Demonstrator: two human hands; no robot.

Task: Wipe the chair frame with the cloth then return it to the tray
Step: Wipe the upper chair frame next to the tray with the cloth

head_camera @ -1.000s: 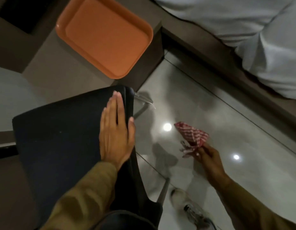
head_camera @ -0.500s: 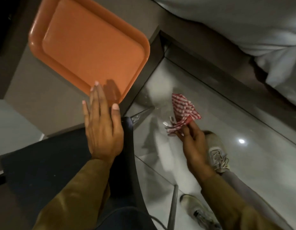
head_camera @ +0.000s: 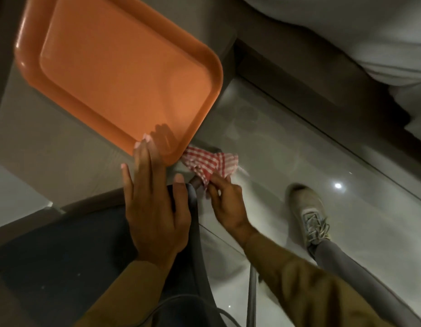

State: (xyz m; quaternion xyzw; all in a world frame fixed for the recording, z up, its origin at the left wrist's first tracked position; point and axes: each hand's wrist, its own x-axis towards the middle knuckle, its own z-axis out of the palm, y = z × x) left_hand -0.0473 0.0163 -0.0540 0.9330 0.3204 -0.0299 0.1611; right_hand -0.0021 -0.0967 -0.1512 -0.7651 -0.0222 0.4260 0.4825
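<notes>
Right hand (head_camera: 224, 199) pinches cloth (head_camera: 210, 162) (beside tray (head_camera: 30, 67)).

Light: dim, warm
Glare: bright spot on glossy floor (head_camera: 338, 185)
Shadow: fingers' shadow on tray (head_camera: 124, 74)
Blur: soft throughout

glossy pale tiled floor (head_camera: 334, 161) reflecting ceiling lights; white bedding (head_camera: 370, 31) at upper right.

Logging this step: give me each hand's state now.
Left hand: open, flat on the chair.
Right hand: closed on the cloth.
</notes>
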